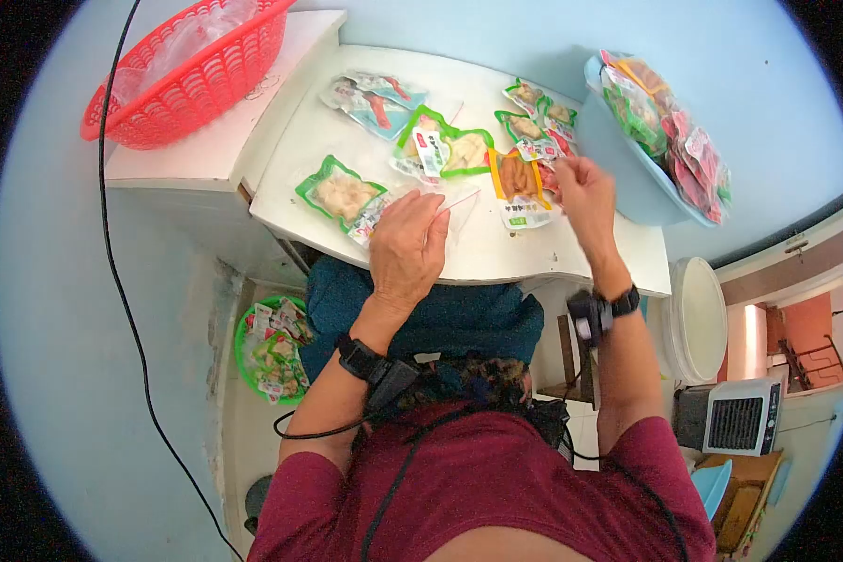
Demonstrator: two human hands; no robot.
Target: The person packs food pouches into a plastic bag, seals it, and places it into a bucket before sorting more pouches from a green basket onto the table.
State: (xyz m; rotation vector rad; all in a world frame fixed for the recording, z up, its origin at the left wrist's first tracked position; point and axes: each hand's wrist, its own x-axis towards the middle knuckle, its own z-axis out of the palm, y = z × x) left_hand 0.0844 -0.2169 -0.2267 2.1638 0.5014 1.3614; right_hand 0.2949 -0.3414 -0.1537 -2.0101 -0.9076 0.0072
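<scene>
My left hand (407,244) is at the table's front edge, fingers bent and closed on a clear plastic bag (461,208) with a thin red line. Beside it lies a green-edged food packet (342,195) with pale contents. My right hand (587,201) is pinched at the right of a yellow-edged food packet (517,178) with brown pieces; what its fingertips hold is hidden. Between the hands, farther back, are green-edged packets (466,152). Several small green-edged packets (531,131) lie behind my right hand.
Blue-white printed bags (370,101) lie at the back of the white table (295,187). A light-blue basin (618,178) heaped with packets stands right. A red basket (206,84) with clear plastic sits left. A green basket (244,361) of packets is on the floor. A black cable (112,253) hangs left.
</scene>
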